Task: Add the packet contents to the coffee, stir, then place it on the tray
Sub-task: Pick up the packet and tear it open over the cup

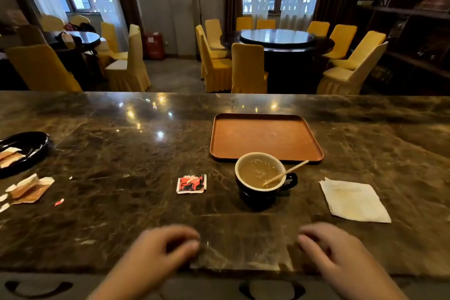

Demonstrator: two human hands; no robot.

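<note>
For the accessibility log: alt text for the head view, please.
A dark cup of milky coffee with a stir stick stands on a marble counter, just before an orange tray; a red packet lies left, both hands empty.

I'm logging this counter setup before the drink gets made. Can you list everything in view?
cup: 1, dark with white inside, holds light brown coffee, counter centre
stir stick: 1, pale wood, leaning in the cup
tray: 1, brown, behind the cup
packet: 1, red and black, left of the cup
napkin: 1, white, right of the cup
dish: 1, black, far left, holds packets
torn wrappers: several, tan and white, near left edge
left hand: empty, near counter edge
right hand: empty, near counter edge
</note>
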